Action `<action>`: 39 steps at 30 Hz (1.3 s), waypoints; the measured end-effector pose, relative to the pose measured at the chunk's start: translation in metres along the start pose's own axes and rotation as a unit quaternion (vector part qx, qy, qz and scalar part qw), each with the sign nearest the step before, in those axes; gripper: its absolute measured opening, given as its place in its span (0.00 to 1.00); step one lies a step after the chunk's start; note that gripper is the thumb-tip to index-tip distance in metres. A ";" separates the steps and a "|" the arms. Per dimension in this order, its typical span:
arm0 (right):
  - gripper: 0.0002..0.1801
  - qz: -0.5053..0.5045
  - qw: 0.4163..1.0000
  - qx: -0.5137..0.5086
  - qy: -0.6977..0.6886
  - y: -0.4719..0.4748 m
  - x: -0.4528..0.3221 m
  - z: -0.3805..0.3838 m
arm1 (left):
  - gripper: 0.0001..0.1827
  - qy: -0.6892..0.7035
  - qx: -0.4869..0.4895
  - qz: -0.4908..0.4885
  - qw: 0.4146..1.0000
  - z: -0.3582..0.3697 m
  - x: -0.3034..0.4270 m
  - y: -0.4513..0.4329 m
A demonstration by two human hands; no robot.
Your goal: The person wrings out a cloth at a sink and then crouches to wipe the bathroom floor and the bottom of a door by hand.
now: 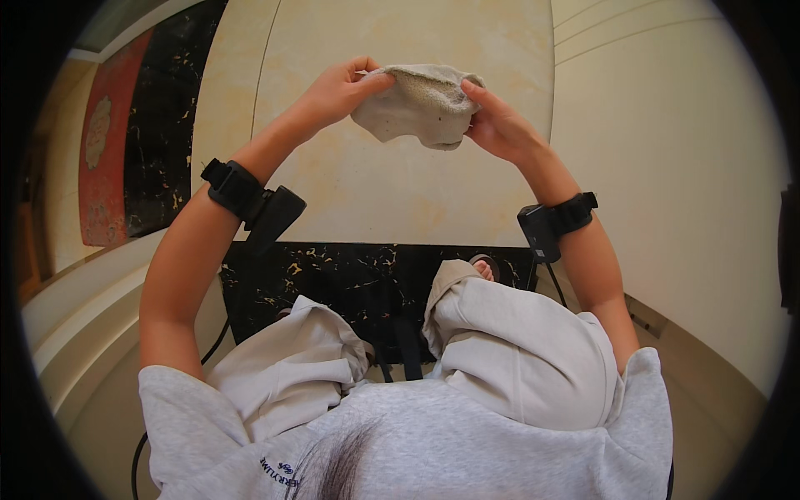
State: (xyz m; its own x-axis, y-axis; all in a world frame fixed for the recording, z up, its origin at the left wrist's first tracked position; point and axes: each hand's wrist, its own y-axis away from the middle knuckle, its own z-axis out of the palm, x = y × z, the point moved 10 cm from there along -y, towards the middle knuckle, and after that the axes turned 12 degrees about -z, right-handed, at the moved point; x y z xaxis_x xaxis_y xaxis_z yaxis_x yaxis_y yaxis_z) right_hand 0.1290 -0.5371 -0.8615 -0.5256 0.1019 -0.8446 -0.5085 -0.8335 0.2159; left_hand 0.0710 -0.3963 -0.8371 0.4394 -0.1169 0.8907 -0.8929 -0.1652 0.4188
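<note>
A greyish-beige cloth (417,106), rumpled and speckled with a few dark spots, is stretched between my two hands above the pale floor. My left hand (350,87) pinches its left end between thumb and fingers. At the other end, my right hand (503,125) grips the cloth with the thumb on top and the fingers partly hidden behind it. A thicker, rough-textured fold runs along the cloth's upper side, while the lower edge hangs loose and wavy.
Cream marble-look tiles (375,194) lie below my hands, bordered by a black gold-veined stone strip (337,269) near my feet. A pale wall (656,156) rises at right. Black devices are strapped to my left forearm (256,200) and right forearm (553,222). A red mat (112,150) lies far left.
</note>
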 end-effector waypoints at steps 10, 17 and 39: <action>0.26 -0.015 0.974 -0.044 0.221 0.000 -0.023 -0.011 | 0.13 0.265 0.004 -0.126 0.956 -0.020 -0.024 0.002; 0.24 -0.072 0.961 0.050 0.262 -0.007 -0.041 -0.023 | 0.15 0.168 0.008 -0.069 0.983 -0.037 -0.006 0.008; 0.14 -0.286 0.508 0.065 0.810 -0.007 -0.086 0.009 | 0.15 -0.213 0.137 0.101 0.962 -0.030 0.074 0.028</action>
State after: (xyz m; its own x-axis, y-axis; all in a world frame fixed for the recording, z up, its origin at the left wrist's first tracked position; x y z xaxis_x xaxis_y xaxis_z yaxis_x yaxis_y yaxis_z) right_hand 0.1712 -0.5355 -0.7861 0.9303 -0.3621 -0.0588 -0.3589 -0.8654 -0.3497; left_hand 0.0752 -0.3798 -0.7543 0.3119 -0.5543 0.7716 -0.9306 -0.3419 0.1305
